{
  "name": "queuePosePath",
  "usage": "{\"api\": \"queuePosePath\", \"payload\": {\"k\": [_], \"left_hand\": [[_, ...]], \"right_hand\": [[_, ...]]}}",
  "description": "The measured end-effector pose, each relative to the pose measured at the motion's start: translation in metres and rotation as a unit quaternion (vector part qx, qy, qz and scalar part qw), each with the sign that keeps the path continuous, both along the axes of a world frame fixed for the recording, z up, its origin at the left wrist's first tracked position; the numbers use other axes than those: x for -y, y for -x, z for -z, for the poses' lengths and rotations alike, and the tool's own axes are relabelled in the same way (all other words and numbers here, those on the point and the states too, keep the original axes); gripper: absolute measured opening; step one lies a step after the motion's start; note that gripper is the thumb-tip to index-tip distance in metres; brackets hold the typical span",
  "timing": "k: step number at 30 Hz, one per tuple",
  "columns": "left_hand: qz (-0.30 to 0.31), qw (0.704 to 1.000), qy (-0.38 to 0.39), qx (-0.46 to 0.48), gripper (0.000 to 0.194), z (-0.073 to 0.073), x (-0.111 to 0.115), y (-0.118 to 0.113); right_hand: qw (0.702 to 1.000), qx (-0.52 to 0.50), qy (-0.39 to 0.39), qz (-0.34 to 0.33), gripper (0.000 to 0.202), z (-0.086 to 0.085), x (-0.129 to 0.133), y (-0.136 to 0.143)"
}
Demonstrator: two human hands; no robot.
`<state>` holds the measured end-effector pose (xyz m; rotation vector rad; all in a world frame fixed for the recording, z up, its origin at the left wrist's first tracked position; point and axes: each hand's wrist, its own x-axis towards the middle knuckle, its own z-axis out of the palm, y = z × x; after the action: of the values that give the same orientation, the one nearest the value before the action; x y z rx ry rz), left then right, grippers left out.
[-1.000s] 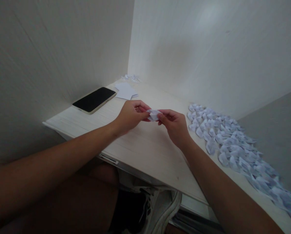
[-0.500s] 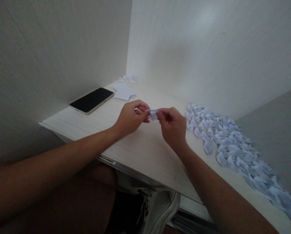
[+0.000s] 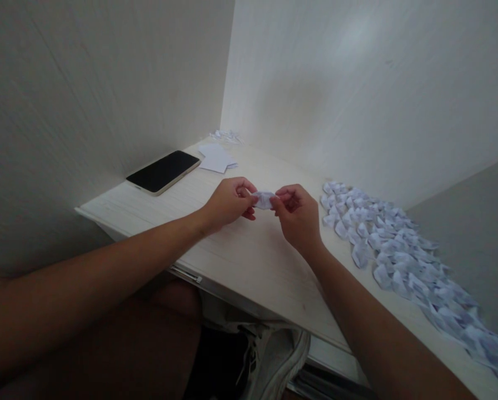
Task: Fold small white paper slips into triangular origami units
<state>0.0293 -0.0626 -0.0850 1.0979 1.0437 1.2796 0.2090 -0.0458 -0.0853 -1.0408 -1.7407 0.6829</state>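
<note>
A small folded white paper piece [image 3: 264, 200] is held level above the desk between both hands. My left hand [image 3: 233, 203] pinches its left end between thumb and fingers. The right end is gripped by my right hand [image 3: 298, 215], thumb toward me and fingers curled behind. Many similar folded paper pieces [image 3: 403, 261] lie in a long band to the right of my right hand. Beyond my left hand is a small stack of flat white paper sheets [image 3: 215, 158].
A black-screened phone [image 3: 164, 171] lies on the pale desk [image 3: 249, 266] near the left wall. Thin white scraps [image 3: 227, 136] sit in the far corner. Walls enclose the desk's back. A white shoe [image 3: 280, 355] shows below the front edge.
The paper piece now shows a longer, smoother face between my fingertips, and the hands are slightly farther apart around it. The whole view has shifted a little.
</note>
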Motion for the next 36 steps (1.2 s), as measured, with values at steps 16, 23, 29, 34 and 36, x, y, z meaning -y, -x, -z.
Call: {"api": "queuePosePath", "payload": {"k": [16, 23, 29, 34, 36], "left_hand": [[0.081, 0.985, 0.097, 0.12, 0.02, -0.009, 0.0, 0.015], [0.086, 0.986, 0.1, 0.103, 0.011, -0.01, 0.002, 0.016], [0.087, 0.994, -0.026, 0.056, 0.012, -0.004, 0.001, 0.012], [0.001, 0.971, -0.228, -0.074, 0.018, 0.003, 0.004, 0.005], [-0.033, 0.955, -0.274, -0.112, 0.015, 0.004, 0.007, 0.003]], "right_hand": [[0.956, 0.152, -0.238, -0.078, 0.007, -0.009, 0.0, -0.013], [0.948, 0.184, -0.249, -0.077, 0.013, -0.011, 0.001, -0.016], [0.946, 0.155, -0.281, -0.053, 0.01, -0.011, -0.002, -0.015], [0.967, 0.098, -0.235, -0.02, 0.011, -0.011, 0.004, -0.007], [0.978, 0.067, -0.194, -0.021, 0.012, -0.011, 0.008, -0.003]]}}
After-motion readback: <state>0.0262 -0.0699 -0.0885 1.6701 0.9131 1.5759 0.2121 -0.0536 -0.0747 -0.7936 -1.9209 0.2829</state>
